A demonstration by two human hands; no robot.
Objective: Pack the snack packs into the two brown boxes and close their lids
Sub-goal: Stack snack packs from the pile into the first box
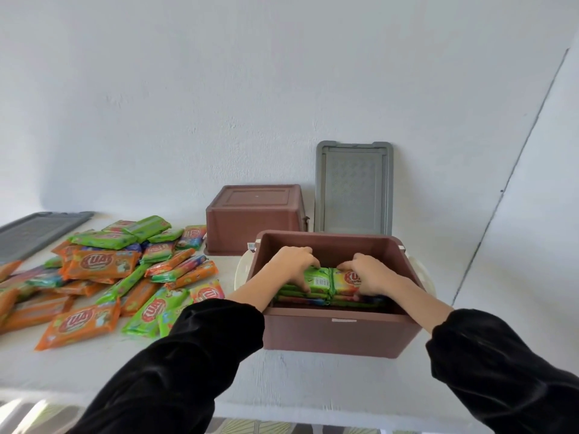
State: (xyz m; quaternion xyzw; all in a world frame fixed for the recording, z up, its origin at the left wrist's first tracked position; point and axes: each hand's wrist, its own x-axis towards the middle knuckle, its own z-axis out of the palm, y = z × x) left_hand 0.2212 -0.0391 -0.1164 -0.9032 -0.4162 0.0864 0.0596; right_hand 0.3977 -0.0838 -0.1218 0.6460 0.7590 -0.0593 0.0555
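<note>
An open brown box stands in front of me on the white table, with stacked green snack packs inside. Both hands reach into it. My left hand presses its fingers on the left packs, and my right hand rests on the right packs. A second brown box sits upside down behind and to the left. A loose heap of orange and green snack packs covers the table's left side.
One grey lid leans upright against the wall behind the open box. Another grey lid lies flat at the far left. The white table ends near my sleeves.
</note>
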